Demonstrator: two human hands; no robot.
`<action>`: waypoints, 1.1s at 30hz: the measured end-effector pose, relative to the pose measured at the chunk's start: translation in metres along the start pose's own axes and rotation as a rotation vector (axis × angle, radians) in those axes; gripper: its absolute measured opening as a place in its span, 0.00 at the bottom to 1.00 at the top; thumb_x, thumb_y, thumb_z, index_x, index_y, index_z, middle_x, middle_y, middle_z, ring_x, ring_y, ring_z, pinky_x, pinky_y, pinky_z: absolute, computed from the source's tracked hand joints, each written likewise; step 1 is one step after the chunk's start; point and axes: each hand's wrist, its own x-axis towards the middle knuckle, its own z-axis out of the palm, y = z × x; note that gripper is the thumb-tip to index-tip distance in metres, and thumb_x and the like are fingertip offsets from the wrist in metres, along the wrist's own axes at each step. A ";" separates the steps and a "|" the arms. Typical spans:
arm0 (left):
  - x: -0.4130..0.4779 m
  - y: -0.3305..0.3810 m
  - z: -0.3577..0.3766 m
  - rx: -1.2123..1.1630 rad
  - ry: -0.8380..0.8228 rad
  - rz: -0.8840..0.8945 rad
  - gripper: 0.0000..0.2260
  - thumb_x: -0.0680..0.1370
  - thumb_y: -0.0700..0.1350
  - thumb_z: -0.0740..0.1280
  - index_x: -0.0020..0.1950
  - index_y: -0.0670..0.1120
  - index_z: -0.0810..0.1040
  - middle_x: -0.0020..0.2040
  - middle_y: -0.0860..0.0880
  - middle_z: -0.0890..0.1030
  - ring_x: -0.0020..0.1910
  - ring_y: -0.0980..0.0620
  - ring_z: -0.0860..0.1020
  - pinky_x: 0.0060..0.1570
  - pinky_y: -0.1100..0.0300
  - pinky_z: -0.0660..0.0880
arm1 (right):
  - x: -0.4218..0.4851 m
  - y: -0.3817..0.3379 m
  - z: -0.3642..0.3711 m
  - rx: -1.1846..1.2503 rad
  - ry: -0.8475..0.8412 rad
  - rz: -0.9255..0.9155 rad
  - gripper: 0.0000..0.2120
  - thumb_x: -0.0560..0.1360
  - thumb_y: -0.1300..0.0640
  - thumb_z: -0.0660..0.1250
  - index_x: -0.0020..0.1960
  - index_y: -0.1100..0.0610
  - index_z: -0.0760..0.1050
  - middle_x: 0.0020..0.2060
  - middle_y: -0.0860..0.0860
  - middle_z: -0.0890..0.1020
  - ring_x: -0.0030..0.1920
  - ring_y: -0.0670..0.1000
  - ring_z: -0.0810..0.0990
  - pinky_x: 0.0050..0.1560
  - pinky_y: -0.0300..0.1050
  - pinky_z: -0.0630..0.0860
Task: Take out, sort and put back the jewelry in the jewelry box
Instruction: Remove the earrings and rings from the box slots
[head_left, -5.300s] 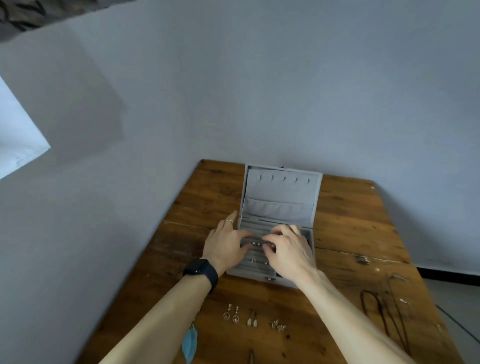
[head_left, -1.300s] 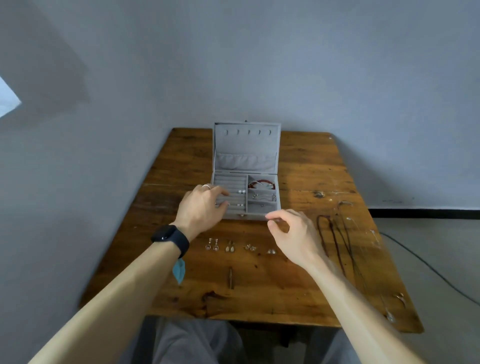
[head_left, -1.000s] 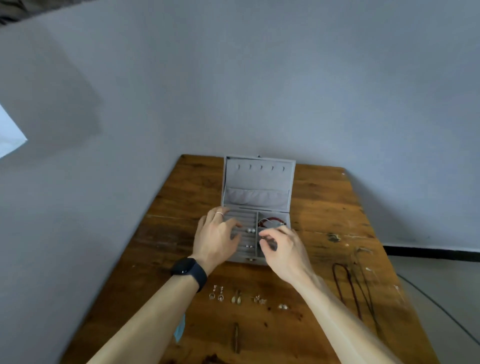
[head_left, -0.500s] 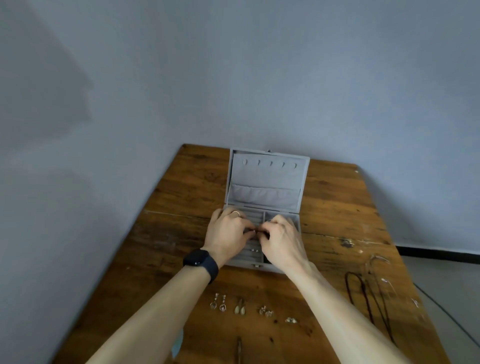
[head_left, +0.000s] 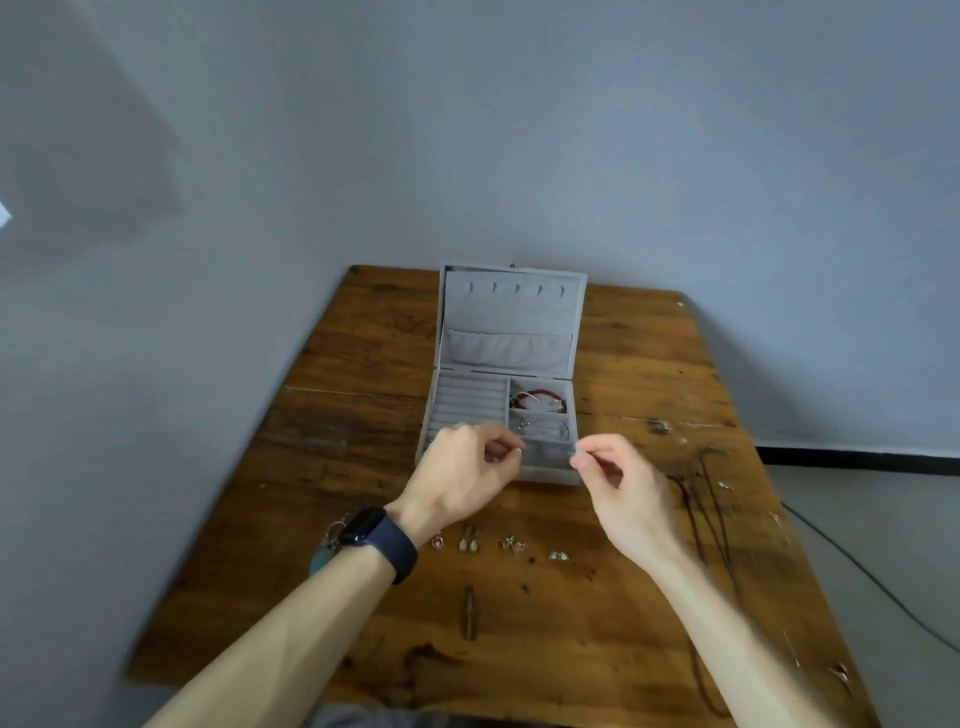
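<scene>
- Okay, quick: where is the jewelry?
- Split up. Your jewelry box (head_left: 470, 400) sits open mid-tabletop (head_left: 363, 364), lid upright. A red bangle (head_left: 537, 400) lies in the back right compartment, with a silver bracelet (head_left: 543, 428) in the one just in front. The ring rolls on the left look bare where they show. Earrings (head_left: 467, 541) lie in a row on the wood nearer you, and cords (head_left: 696, 519) are laid out at your right.
- Hands?
- Both hover over the box's front edge, apart from each other. On your right hand (head_left: 623, 483), thumb and forefinger are pinched, the grip closed on a small piece (head_left: 573, 457). It is a pale speck, too blurred to name. Your left hand (head_left: 462, 478) makes the same pinch with the other fingers curled, but I cannot tell whether that grip has anything in it.
- How will this stuff handle?
- My read is that the small pieces are featherweight, hard and slick, with thin posts or hooks that bend. Take them by the body with your fingertips, not by the post. Set them down rather than drop them, since they would likely bounce or roll into the wood's cracks. The bangle looks stiff, so hook a finger through it. The cords are limp and tangle easily, so lift one at a time.
</scene>
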 end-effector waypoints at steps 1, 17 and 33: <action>-0.006 0.007 0.006 -0.011 -0.031 0.005 0.09 0.79 0.50 0.68 0.57 0.53 0.84 0.50 0.56 0.84 0.48 0.62 0.80 0.49 0.70 0.77 | -0.011 0.007 -0.009 -0.007 -0.014 0.025 0.05 0.80 0.54 0.68 0.55 0.48 0.79 0.48 0.37 0.82 0.51 0.31 0.77 0.46 0.22 0.70; -0.029 0.048 0.083 0.369 -0.162 0.053 0.08 0.77 0.58 0.69 0.51 0.59 0.84 0.52 0.59 0.83 0.55 0.54 0.77 0.59 0.48 0.75 | -0.047 0.032 -0.053 -0.276 -0.389 0.078 0.08 0.80 0.52 0.66 0.57 0.48 0.81 0.51 0.42 0.83 0.52 0.43 0.80 0.51 0.37 0.73; -0.035 0.052 0.090 0.421 -0.136 0.030 0.11 0.78 0.58 0.68 0.57 0.59 0.84 0.61 0.56 0.80 0.64 0.51 0.73 0.63 0.51 0.68 | -0.045 0.046 -0.046 -0.244 -0.368 0.072 0.11 0.81 0.54 0.66 0.62 0.50 0.81 0.56 0.46 0.84 0.56 0.46 0.81 0.55 0.37 0.73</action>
